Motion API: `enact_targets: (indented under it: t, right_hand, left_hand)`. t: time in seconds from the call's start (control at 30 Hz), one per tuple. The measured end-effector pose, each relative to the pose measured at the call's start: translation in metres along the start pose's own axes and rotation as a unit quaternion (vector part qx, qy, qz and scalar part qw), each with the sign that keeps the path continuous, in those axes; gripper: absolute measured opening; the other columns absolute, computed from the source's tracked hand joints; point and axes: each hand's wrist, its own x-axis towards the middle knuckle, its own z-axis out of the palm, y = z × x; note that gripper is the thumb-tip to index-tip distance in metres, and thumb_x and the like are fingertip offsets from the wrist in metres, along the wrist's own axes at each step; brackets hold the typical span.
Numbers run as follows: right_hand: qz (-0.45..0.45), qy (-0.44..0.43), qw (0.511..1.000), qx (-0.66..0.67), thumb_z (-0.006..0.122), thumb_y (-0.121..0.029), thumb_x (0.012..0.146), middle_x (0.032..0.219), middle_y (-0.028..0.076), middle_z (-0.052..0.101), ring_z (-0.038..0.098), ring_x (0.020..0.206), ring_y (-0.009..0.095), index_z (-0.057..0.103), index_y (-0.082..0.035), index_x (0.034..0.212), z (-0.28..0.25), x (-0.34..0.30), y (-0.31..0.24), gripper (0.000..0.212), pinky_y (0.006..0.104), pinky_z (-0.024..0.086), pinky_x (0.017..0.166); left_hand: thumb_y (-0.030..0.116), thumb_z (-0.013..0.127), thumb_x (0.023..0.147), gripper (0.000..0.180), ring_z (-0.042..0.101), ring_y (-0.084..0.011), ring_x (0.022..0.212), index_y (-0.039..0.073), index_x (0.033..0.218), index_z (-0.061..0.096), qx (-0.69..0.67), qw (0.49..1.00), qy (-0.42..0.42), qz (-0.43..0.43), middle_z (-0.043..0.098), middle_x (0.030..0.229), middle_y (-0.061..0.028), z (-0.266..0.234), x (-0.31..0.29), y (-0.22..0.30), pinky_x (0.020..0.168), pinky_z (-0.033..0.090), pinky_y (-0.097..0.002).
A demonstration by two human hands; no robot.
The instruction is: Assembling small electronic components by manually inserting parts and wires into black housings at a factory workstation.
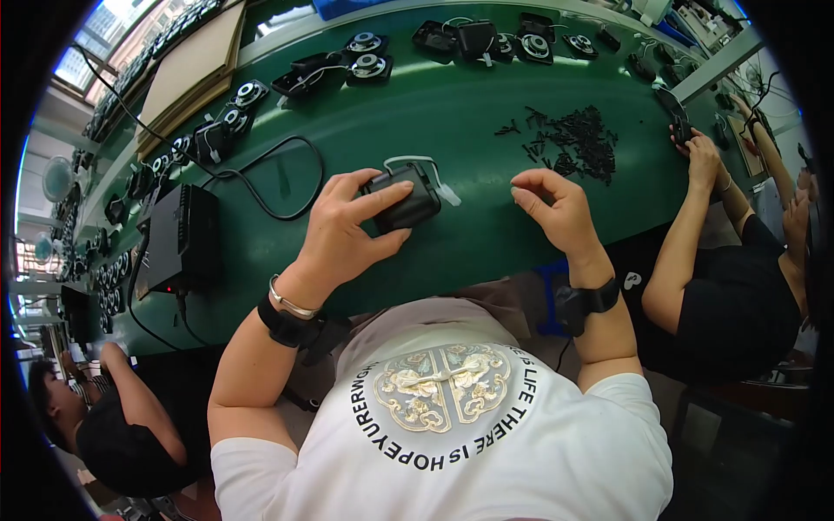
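My left hand grips a black box-shaped speaker housing over the green table. Its fingers lie over the top and the thumb presses the near side. From the housing's far side a white cable loops out and ends in a white connector at its right. My right hand hovers a little to the right of the housing, thumb and forefinger brought together. Whatever is between those fingertips is too small to make out. Beyond this hand lies a loose pile of small, slender black pieces.
Round speakers and black housings line the table's far side. On the left stand a black power box, a looped black cable and stacked brown boards. A co-worker's hands hold a black part at the right.
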Motion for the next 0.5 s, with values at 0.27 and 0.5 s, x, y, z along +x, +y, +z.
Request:
enact_targets:
  t: [0.27,0.5]
  right_hand:
    - [-0.21,0.081,0.962,-0.153,0.07,0.001,0.081,0.074,0.007,0.062,0.057,0.062,0.016,0.066,-0.002,0.09,-0.026,-0.016,0.006,0.01,0.0267,0.044,0.057]
    - [-0.236,0.113,0.953,-0.151,0.07,0.003,0.079,0.071,0.008,0.062,0.057,0.061,0.02,0.065,-0.003,0.086,-0.04,-0.002,0.003,0.01,0.0292,0.044,0.055]
  left_hand:
    - [0.023,0.08,0.071,0.053,0.064,-0.0232,0.098,0.016,0.122,0.069,-0.052,0.992,0.049,-0.104,0.066,0.113,-0.0118,0.001,0.162,-0.053,0.088,0.051,-0.0341]
    - [0.036,0.078,0.071,0.054,0.064,-0.0257,0.102,0.02,0.122,0.069,-0.023,0.987,-0.024,-0.159,0.063,0.12,-0.0152,0.051,0.237,-0.095,0.092,0.05,-0.0352]
